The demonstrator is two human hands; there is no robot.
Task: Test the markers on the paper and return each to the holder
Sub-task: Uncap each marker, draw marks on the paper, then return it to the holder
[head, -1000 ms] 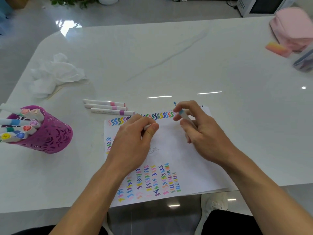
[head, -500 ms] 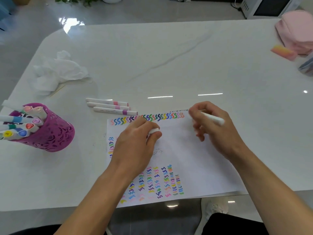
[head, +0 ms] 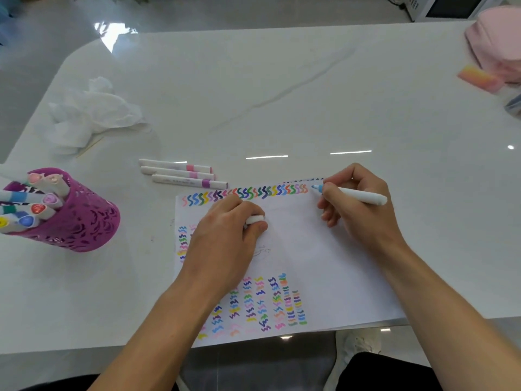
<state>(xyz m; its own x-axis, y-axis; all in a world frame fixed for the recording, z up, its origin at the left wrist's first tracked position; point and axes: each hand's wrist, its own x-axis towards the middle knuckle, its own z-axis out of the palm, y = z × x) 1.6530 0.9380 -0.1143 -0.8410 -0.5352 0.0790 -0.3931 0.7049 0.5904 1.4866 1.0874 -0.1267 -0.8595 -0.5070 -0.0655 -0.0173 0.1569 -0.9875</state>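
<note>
Head view: the right hand (head: 358, 204) pinches the marker (head: 359, 196) just behind its blue tip, at the right end of the top squiggle row on the paper (head: 310, 249). I judge it light, stiff and smooth, best gripped mid-barrel. The left hand (head: 225, 238) rests on the sheet, curled round what looks like its cap (head: 255, 219). Three loose markers (head: 183, 174) and that hand lie towards the purple holder (head: 81, 218).
</note>
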